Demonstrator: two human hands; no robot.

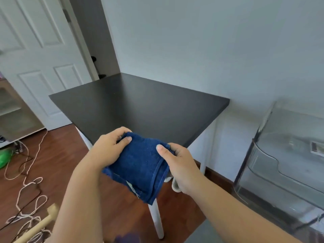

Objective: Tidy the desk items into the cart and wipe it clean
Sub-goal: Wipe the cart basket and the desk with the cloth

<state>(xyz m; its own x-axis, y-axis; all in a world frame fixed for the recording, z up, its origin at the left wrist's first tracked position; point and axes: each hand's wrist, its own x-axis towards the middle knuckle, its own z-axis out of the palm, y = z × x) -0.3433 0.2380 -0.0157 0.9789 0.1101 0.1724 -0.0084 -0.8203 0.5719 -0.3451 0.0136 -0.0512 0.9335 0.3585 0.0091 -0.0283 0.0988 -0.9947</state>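
At the near corner of a dark worktop (140, 106), seen from the head camera, a person holds a folded blue towel (138, 165) just above the corner, between two bare hands. Left hand (109, 146) grips the towel's far-left edge, thumb on top and fingers curled beneath; right hand (180, 165) pinches the right-hand hem, thumb pressed on the cloth. No items show on the worktop's surface, suggesting the tidying stage is finished. A clear plastic cart (284, 155) stands to the right against the wall, its contents too blurred to identify. Whether wiping has started cannot be told; the towel is not yet laid flat on the surface, so the cleaning appears to remain. Cords (26, 181) lie tangled across the wooden floor at left.
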